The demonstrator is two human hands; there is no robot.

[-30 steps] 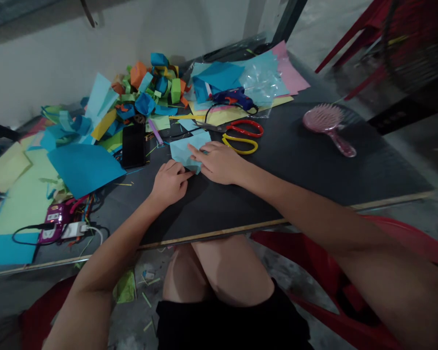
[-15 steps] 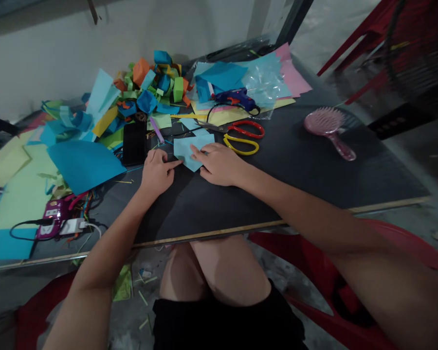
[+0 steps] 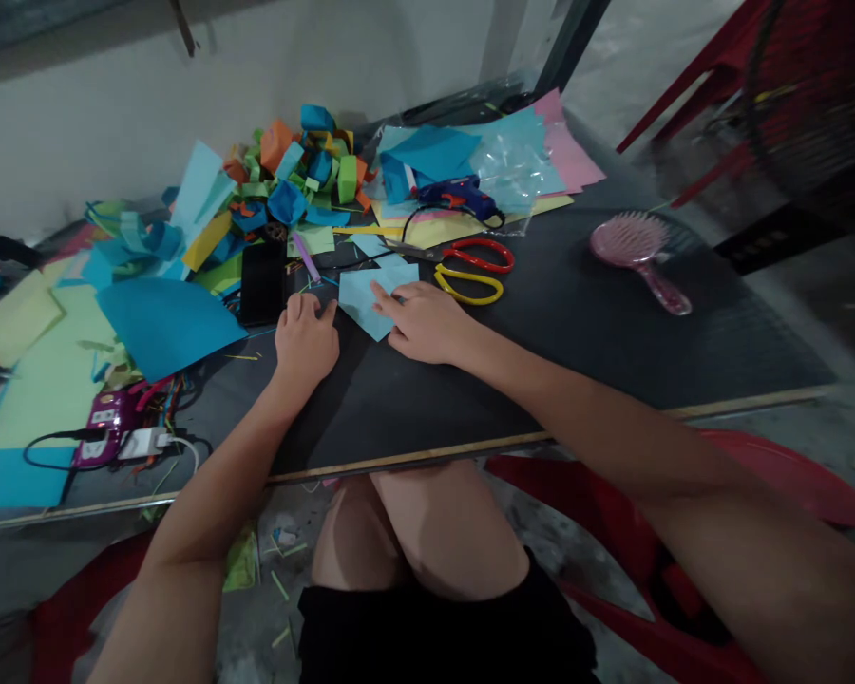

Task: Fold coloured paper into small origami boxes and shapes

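A light blue sheet of folded paper (image 3: pixel 360 290) lies flat on the dark table. My right hand (image 3: pixel 427 321) rests on the paper's right part, index finger stretched out and pressing on it, not gripping. Just left of the sheet, my left hand (image 3: pixel 308 332) lies on the table with its fingers partly bent and nothing in it; its index fingertip is close to the paper's left edge. Scissors (image 3: pixel 474 271) with one red and one yellow handle lie right behind my right hand. A black phone (image 3: pixel 262 283) is beyond my left hand, near a purple stick (image 3: pixel 306 256).
Colourful folded paper pieces (image 3: pixel 292 180) are heaped at the back. A blue glue gun (image 3: pixel 463 197) lies on paper sheets, and a pink hairbrush (image 3: pixel 637 249) is at right. Bottom left holds a purple power socket (image 3: pixel 110 418) with cables. A fan (image 3: pixel 819 123) stands at far right.
My left hand has drawn back slightly left, its index finger leaving the paper's edge and bending. My right hand and the paper have stayed almost in place.
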